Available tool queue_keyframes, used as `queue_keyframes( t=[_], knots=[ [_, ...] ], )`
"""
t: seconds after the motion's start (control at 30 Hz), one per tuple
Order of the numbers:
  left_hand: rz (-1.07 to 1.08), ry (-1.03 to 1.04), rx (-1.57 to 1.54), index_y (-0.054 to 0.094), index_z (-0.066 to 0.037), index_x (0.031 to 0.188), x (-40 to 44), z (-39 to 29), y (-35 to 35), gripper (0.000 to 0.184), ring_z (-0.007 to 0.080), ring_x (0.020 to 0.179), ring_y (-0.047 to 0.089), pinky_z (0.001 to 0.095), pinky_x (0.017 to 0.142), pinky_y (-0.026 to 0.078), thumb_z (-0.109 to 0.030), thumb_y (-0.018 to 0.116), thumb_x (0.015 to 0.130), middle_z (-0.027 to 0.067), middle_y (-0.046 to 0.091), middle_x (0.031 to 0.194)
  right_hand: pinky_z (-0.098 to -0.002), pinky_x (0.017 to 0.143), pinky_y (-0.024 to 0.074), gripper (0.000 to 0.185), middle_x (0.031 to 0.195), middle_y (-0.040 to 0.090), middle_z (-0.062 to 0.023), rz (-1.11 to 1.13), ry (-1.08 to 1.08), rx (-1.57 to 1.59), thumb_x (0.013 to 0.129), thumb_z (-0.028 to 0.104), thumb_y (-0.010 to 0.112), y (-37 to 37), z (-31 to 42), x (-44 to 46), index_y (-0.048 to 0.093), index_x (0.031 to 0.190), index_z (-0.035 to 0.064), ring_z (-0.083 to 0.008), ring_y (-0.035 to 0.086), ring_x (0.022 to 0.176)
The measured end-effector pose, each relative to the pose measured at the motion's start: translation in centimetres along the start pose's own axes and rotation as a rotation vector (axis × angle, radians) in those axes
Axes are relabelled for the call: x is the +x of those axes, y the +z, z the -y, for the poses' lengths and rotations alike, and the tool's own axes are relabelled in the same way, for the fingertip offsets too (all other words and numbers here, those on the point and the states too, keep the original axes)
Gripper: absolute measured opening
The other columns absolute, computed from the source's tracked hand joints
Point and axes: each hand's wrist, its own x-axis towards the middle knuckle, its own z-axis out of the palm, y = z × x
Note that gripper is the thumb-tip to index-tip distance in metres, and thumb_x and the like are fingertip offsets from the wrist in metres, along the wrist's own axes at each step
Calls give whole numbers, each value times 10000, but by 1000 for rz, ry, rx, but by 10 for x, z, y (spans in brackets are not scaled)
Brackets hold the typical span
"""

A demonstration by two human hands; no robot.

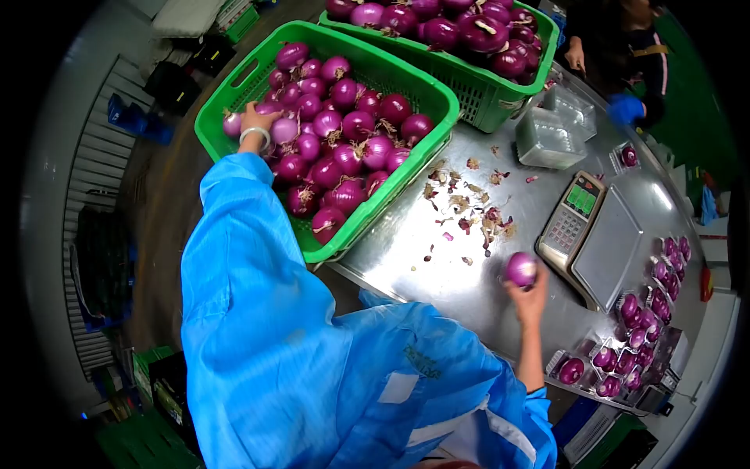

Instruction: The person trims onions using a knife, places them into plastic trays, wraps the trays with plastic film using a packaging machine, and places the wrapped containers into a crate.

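In the green crate, full of red onions, my left hand reaches in at the left side. Its fingers are spread over the onions and touch them; part of the fingertips is hard to make out. A pale bracelet circles that wrist. Over the steel table, my right hand grips a single red onion, the fingers curled around its lower right side. Dry onion skins lie scattered between the crate and this hand.
A digital scale stands right of my right hand. Clear plastic trays are stacked behind it. Packed onions line the right edge. Another full green crate sits at the back. Across the table, a co-worker has one blue-gloved hand.
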Motion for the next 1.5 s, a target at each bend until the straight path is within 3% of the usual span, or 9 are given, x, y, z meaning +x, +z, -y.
queue_keyframes(
  t=[0.1,0.23,0.5,0.57,0.63,0.7,0.83,1.13,1.5],
  knots=[
    [-261,137,-96,452,-102,1399,-20,-18,-7,930,377,1130,593,423,984,501,-378,903,633,229,555,1277,-345,965,462,802,1225,585,-159,-305,90,-6,716,228,872,-64,-34,63,466,1366,-6,-248,593,1062],
    [27,237,-993,426,-93,1382,-94,-80,-45,820,249,1127,586,343,943,532,-45,841,676,146,518,1290,-331,990,438,784,1228,588,-153,-393,118,-103,745,245,858,-124,-72,118,458,1365,-21,-242,590,1096],
    [835,145,-1649,384,-116,1441,-280,-178,-54,893,287,1279,513,441,1118,412,-220,843,682,103,497,1368,-348,988,444,745,1257,604,-166,-309,192,-55,754,297,851,-145,-122,150,505,1338,-11,-258,600,1111],
    [965,198,-1626,367,-113,1441,-308,-187,-41,933,275,1265,528,428,1098,434,-240,871,667,101,511,1339,-359,987,462,724,1274,615,-199,-518,-109,-521,766,290,842,-139,-100,134,520,1345,-3,-288,616,1129],
    [1085,213,-1512,352,-99,1442,-333,-195,-32,961,268,1236,550,413,1078,457,-237,887,656,103,522,1315,-364,906,519,587,1279,618,-194,-525,-208,-472,820,190,785,-127,-12,102,545,1314,-17,-303,639,1099],
    [1180,194,-1404,352,-77,1438,-358,-206,-29,972,262,1227,561,410,1069,465,-269,866,635,123,533,1313,-360,757,564,484,1250,639,-168,-312,-408,-178,800,58,721,-107,54,60,602,1267,9,-319,674,981],
    [1427,212,-1267,374,-38,1431,-393,-212,-14,989,265,1215,575,403,1067,455,-336,820,600,152,551,1315,-286,611,542,478,1157,670,-73,-118,-984,-406,731,94,657,-66,133,6,682,1207,132,-189,663,779],
    [1620,248,-1197,372,3,1423,-418,-204,-18,995,245,1220,562,377,1065,437,-375,792,604,147,545,1312,-216,496,458,568,1075,633,48,-57,-968,-615,776,192,632,-37,176,-28,604,1341,249,-69,535,638],
    [1605,246,-1178,383,7,1416,-427,-178,-28,975,242,1259,526,379,1101,391,-430,765,632,136,514,1349,-229,508,488,601,1026,608,50,68,-950,-555,789,180,613,-23,187,-49,559,1387,189,-89,541,639]
  ],
)
